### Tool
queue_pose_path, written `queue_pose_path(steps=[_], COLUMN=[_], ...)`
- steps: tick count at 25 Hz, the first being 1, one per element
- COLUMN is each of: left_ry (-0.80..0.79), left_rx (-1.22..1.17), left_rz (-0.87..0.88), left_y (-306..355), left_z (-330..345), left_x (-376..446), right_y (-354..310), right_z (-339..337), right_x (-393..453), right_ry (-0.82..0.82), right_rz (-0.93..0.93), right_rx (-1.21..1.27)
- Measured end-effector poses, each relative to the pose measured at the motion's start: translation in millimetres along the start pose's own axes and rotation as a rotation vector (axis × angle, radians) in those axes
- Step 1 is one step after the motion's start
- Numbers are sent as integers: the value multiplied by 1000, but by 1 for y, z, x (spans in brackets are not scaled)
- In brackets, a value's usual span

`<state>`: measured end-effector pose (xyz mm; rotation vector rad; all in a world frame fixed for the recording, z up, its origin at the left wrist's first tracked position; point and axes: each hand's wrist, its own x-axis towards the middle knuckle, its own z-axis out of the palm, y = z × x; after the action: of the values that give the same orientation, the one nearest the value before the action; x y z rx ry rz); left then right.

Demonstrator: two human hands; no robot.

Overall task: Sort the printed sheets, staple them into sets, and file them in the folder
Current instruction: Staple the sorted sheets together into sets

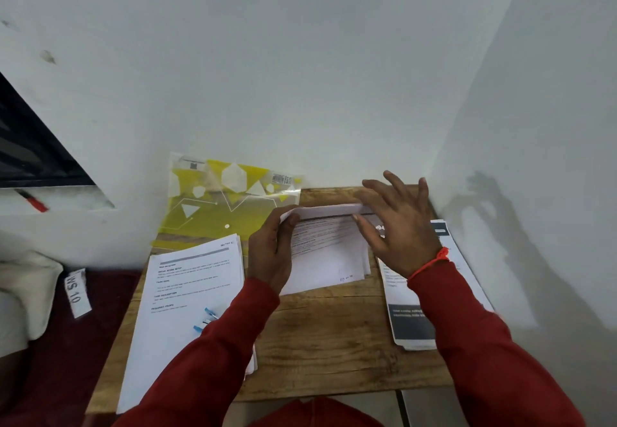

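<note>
**Sheets squared up at the bench before stapling**

Nearest to us, two red sleeves reach forward over a small brown wood-grain bench (317,336). On its left lies a thick stack of white printed sheets (187,299) with blue pens (207,318) resting on top of it, seemingly to weigh it down; on its right, a second pile of white sheets with dark grey bands (410,323) sits against the wall side, which we take to be a separate sorted group.

Between them, we see the left hand (268,256) curled around the left edge of a thin set of white printed pages (329,253), its fingers pinching the upper corner. The right hand (397,226), with a red thread at the wrist, lies over the set's right side with its fingers spread and nearly straight, the thumb against the paper. The set's far edge is lifted and curled toward us; we judge the hands are aligning or leafing the pages so the edges meet before a staple goes in. We can make out no stapler.

Farther back, a translucent yellow plastic folder with white geometric shapes (217,206) leans against the white wall, kept within reach for filing. No sheets appear to be inside it yet.
</note>
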<state>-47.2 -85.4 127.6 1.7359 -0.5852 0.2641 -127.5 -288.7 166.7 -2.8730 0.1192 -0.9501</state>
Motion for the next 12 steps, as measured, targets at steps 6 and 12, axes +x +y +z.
queue_pose_path(steps=[6,12], left_ry=[57,18], left_rx=[-36,-152], left_rz=[-45,-203], left_y=[1,14], left_z=[-1,4], left_x=[7,15], right_y=[25,14], right_z=[11,45], right_x=[-11,-13], right_ry=[-7,-5], right_rz=[519,701], right_rx=[896,1170])
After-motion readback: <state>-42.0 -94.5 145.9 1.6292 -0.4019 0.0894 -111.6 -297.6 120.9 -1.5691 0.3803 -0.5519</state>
